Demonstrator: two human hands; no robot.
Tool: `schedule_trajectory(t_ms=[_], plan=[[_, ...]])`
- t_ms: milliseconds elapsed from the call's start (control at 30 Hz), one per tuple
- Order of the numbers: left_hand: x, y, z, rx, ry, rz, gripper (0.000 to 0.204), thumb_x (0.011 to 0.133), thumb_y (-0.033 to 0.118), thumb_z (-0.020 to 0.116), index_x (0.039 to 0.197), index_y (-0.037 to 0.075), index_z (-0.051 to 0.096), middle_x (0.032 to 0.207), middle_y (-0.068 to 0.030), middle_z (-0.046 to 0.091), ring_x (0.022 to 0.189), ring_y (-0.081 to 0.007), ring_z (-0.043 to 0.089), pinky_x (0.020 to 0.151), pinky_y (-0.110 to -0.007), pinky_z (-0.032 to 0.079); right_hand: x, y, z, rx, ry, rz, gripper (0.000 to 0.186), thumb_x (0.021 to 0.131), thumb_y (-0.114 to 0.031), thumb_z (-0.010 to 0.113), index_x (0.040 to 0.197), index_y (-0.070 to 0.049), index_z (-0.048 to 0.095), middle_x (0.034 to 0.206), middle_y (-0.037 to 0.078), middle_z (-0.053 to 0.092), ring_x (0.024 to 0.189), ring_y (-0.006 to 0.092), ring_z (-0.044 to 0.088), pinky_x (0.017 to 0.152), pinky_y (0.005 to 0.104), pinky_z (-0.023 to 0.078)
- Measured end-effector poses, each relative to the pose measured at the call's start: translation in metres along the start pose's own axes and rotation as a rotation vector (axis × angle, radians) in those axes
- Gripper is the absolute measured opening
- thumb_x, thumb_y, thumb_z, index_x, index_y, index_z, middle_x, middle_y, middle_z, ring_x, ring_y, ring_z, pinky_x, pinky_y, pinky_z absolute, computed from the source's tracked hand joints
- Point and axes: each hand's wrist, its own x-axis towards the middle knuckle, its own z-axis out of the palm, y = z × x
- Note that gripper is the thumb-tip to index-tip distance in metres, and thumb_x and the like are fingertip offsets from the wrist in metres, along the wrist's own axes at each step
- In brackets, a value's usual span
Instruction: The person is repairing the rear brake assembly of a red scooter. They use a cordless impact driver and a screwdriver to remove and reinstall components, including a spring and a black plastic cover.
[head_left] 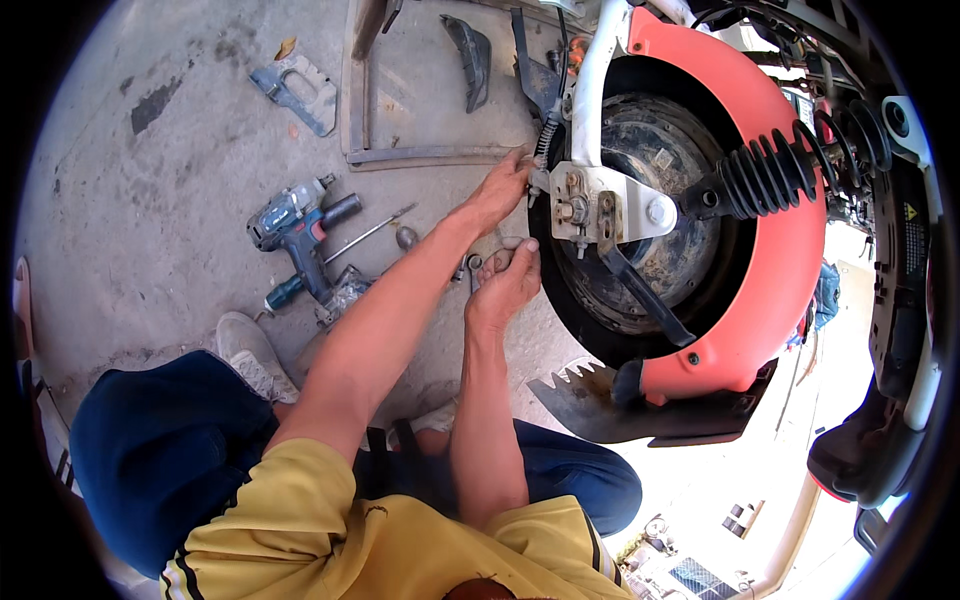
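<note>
My left hand has its fingers closed at a small fitting below the spring-wrapped cable, beside the silver axle bracket; what they grip is hard to make out. Below it, my right hand is closed at the black tire's left edge, thumb up, its held object too small to tell. The wheel carries a red mudguard, a black coil shock absorber and a black lever. Small metal pieces lie just left of my right hand.
On the concrete left of my hands lie a cordless impact wrench, a screwdriver and a grey tool. A metal frame and black parts lie above. A toothed dark plate is below the wheel; vehicle framework fills the right side.
</note>
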Motion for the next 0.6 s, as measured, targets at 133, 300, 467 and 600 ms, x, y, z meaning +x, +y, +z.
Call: schedule_trajectory(t_ms=[133, 300, 467, 600], plan=[[0.001, -0.036, 0.010, -0.306, -0.069, -0.101, 0.042, 0.114, 0.029, 0.047, 0.149, 0.006, 0.053, 0.135, -0.0097, 0.066, 0.122, -0.0206, 0.063, 0.108, -0.038, 0.048, -0.027, 0.027, -0.031, 0.029, 0.082, -0.100, 0.045, 0.114, -0.040, 0.048, 0.080, -0.010, 0.047, 0.063, -0.004, 0.036, 0.053, 0.0078, 0.038, 0.048, 0.0257, 0.029], [-0.078, -0.043, 0.022, -0.396, -0.227, -0.410, 0.042, 0.112, 0.036, 0.054, 0.139, 0.004, 0.058, 0.126, -0.0127, 0.070, 0.112, -0.0239, 0.071, 0.096, -0.040, 0.057, -0.042, 0.076, -0.080, 0.079, 0.334, 0.042, 0.048, 0.112, -0.043, 0.050, 0.076, -0.010, 0.047, 0.062, -0.001, 0.041, 0.053, 0.0104, 0.041, 0.050, 0.0258, 0.031], [-0.126, -0.039, 0.021, -0.059, -0.797, -0.643, 0.033, 0.106, 0.033, 0.066, 0.114, 0.001, 0.068, 0.111, -0.0189, 0.078, 0.097, -0.0265, 0.077, 0.087, -0.038, 0.062, -0.033, 0.144, -0.101, -0.319, 0.356, -0.354, 0.043, 0.110, -0.040, 0.051, 0.095, -0.002, 0.062, 0.070, 0.003, 0.055, 0.058, 0.0119, 0.051, 0.050, 0.0265, 0.037], [-0.106, -0.054, -0.004, -0.304, -0.579, -0.610, 0.034, 0.107, 0.031, 0.064, 0.124, 0.001, 0.062, 0.122, -0.0190, 0.072, 0.110, -0.0307, 0.072, 0.097, -0.044, 0.058, -0.028, 0.128, -0.097, -0.066, 0.265, -0.030, 0.040, 0.111, -0.036, 0.049, 0.107, 0.000, 0.064, 0.080, 0.004, 0.061, 0.067, 0.0110, 0.056, 0.054, 0.0262, 0.042]])
